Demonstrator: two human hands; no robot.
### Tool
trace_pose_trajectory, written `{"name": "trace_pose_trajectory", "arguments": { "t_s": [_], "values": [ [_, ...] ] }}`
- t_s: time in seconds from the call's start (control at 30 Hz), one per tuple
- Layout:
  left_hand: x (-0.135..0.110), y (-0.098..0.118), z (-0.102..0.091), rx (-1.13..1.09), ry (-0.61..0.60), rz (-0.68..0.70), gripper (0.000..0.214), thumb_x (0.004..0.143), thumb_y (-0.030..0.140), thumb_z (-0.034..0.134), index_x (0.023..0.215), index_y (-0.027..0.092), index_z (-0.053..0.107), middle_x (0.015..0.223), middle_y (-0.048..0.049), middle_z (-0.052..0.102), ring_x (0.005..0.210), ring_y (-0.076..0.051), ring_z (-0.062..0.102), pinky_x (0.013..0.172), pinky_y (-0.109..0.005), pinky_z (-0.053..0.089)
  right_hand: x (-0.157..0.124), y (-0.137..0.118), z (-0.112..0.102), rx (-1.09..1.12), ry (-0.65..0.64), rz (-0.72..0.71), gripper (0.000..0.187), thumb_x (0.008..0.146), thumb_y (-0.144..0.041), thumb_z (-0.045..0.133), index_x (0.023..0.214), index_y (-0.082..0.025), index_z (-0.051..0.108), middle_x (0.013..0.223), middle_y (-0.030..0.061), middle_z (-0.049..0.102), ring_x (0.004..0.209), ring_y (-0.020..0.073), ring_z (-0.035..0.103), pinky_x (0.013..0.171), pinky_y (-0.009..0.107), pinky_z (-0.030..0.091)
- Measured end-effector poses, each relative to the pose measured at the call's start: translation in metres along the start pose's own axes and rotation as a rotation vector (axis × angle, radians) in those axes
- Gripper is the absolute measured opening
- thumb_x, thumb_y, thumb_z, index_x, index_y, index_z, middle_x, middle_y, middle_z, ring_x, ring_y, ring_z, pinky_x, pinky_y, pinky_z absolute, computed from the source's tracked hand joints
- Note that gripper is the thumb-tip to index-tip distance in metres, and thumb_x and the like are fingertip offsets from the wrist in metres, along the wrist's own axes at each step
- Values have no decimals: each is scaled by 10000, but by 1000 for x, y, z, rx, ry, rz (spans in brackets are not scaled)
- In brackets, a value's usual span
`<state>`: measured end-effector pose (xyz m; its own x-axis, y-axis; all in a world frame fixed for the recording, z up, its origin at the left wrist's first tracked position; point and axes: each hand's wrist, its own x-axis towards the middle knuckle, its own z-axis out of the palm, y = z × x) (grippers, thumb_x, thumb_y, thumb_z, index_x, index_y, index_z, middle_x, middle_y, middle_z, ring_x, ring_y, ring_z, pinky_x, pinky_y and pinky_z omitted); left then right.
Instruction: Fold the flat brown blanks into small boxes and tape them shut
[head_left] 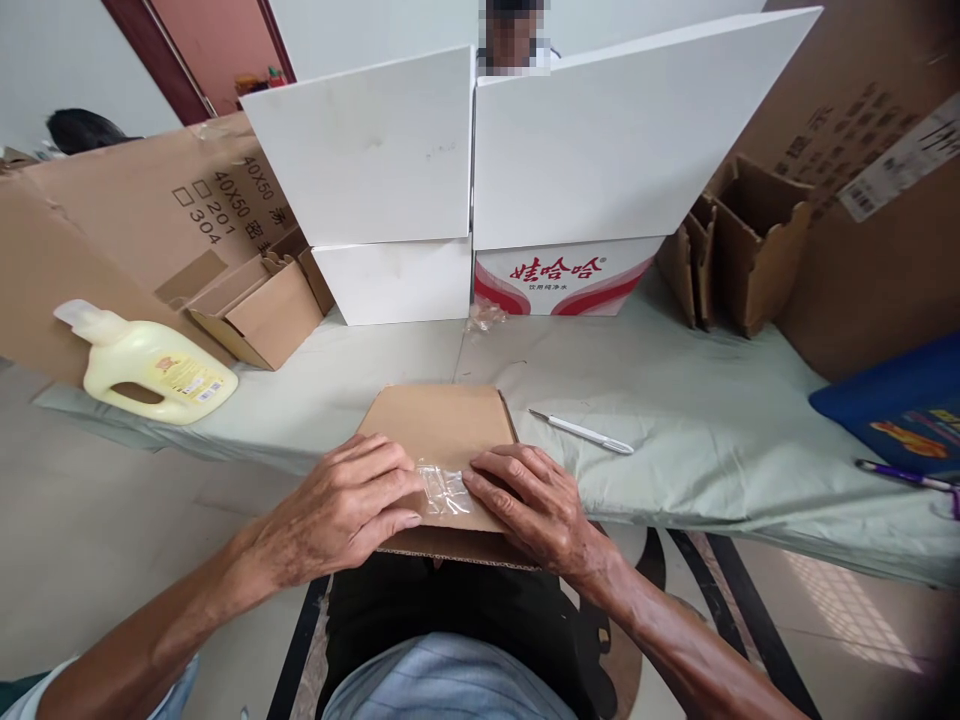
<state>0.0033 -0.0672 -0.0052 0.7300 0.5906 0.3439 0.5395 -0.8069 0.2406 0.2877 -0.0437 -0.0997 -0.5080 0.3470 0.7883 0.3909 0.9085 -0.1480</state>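
A flat brown cardboard box (439,425) lies at the near edge of the cloth-covered table (675,420), overhanging my lap. A small clear plastic bag (444,490) rests on its near part. My left hand (345,505) lies on the box's left side, fingers curled, their tips touching the plastic's left edge. My right hand (529,500) presses down on the right side, fingertips at the plastic's right edge. Both hands rest flat on the cardboard, pinning the plastic between them.
A white pen-like tool (581,431) lies right of the box. A pale yellow jug (146,368) lies on its side at left. Open cardboard boxes (259,305), white boxes (390,190), a red-printed carton (562,275) and folded cartons (742,240) line the back. A blue item (900,405) sits at right.
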Motion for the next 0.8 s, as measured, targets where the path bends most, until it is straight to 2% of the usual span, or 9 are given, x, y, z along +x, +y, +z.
{"name": "trace_pose_trajectory", "arguments": {
  "t_s": [0.23,0.43,0.67,0.8],
  "values": [
    [11,-11,11,-137,5,-2,131,1052,124,676,987,187,770,948,-55,722,907,-192,642,858,-344,531,2,-3,1,-2,9,2,296,1119,-104,497,1331,-175,690,1151,131,791,1091,255,720,904,407,591],
    [17,-11,11,-233,-47,-37,81,1014,130,731,1019,185,791,985,-59,723,942,-197,656,872,-335,535,3,-4,3,28,12,4,268,1124,-111,505,1301,-168,698,1156,131,786,1069,251,713,888,402,588],
    [23,-13,14,-228,-26,32,150,1033,109,697,933,176,786,913,-50,726,860,-179,651,820,-324,520,3,-4,3,15,20,5,254,1118,-97,522,1294,-159,694,1158,128,795,1077,250,715,890,400,588],
    [24,-15,15,-207,-34,27,134,1039,117,676,1014,170,796,953,-59,727,883,-183,659,830,-324,528,3,-5,2,13,14,10,257,1123,-107,522,1320,-156,679,1158,132,797,1086,254,712,892,405,583]
  ]
}}
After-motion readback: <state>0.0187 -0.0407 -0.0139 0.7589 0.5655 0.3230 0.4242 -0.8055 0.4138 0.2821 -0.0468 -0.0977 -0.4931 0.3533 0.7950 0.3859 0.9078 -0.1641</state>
